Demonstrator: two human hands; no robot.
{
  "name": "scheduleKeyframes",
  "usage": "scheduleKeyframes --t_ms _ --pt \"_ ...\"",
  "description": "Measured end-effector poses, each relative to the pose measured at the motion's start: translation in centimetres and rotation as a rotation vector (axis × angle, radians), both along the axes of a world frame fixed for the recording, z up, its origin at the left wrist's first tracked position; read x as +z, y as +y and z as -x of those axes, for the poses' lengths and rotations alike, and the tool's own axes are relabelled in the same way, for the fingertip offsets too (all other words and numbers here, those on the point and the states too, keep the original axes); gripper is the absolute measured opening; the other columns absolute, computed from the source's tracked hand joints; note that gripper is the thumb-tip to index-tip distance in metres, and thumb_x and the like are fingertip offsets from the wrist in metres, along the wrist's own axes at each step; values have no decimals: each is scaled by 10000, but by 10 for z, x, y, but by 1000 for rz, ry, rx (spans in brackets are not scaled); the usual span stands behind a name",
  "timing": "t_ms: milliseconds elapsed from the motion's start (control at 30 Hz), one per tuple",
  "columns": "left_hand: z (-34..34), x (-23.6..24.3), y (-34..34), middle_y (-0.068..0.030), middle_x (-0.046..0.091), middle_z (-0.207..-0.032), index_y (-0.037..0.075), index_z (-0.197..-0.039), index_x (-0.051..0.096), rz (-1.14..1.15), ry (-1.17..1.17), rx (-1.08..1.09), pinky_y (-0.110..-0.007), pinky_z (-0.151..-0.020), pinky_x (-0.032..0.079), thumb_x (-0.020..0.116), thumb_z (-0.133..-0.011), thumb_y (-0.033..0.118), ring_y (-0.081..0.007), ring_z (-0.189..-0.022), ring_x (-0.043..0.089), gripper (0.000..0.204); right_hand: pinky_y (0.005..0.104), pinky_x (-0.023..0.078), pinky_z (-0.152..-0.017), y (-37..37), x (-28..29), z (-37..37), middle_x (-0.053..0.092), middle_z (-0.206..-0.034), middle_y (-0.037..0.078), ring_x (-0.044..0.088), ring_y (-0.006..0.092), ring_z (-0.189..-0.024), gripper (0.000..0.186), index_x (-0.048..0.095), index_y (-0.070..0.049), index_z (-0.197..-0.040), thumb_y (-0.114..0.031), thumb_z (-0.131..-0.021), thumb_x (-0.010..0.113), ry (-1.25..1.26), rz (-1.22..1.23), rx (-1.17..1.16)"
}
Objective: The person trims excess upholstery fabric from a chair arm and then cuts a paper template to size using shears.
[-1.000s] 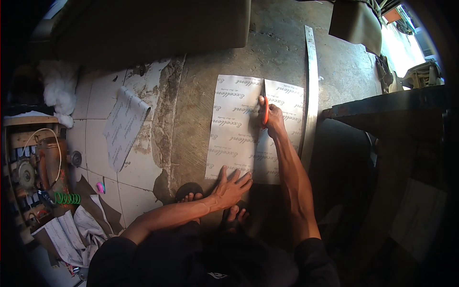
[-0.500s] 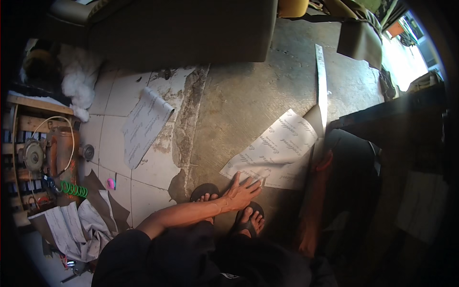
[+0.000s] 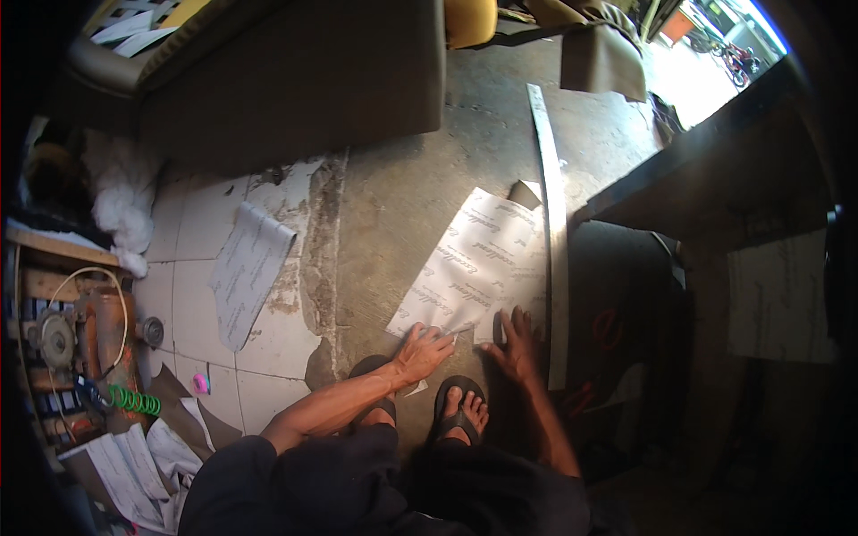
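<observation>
On the floor in front of my feet lies a sheet of upholstery material (image 3: 474,259), its pale printed backing facing up. Its far right corner is folded over and shows a brown face. My left hand (image 3: 422,355) rests on the near left edge of the sheet, fingers loosely bent and flat-lying. At the near right edge, my right hand (image 3: 514,347) touches the sheet with fingers spread and thumb apart. A long metal ruler (image 3: 554,232) runs along the sheet's right side. Neither hand visibly grips anything.
A second printed piece (image 3: 250,272) lies on the white tiles to the left. Crumpled material (image 3: 134,473), a green coiled hose (image 3: 134,400) and a rusty compressor tank (image 3: 112,335) are further left. A dark sofa-like piece (image 3: 295,89) stands ahead; a dark bench (image 3: 688,170) is at right.
My right hand has come from the dim lower right onto the sheet's near edge. The sheet's right side lies flatter, and more of the ruler shows. My left hand remains at the near edge.
</observation>
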State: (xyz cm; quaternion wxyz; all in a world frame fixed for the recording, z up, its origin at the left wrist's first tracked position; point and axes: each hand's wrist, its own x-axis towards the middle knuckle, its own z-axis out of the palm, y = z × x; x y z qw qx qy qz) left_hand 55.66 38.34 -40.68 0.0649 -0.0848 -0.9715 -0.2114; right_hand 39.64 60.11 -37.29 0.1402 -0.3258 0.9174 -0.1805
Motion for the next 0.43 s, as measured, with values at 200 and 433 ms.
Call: scheduleKeyframes --t_ms 200,433 --pt "23 26 -11 -112 594 -1171 66 -1250 600 -611 -117 453 -447 -977 445 548 -846 -9 -370 -1117 546 414 526 343 -1123 15 -34 2 599 -1379 198 506 419 -1323 375 690 -148 -1271 -237 -906 692 214 142 -26" --pt "38 71 -17 -200 447 -1478 103 -1403 473 -1305 -298 703 -438 -1107 373 586 -874 30 -376 -1370 433 546 616 265 -1127 1 -18 -13 481 -1512 186 384 445 -1405 634 591 -146 -1404 -511 -893 678 239 -37 120"
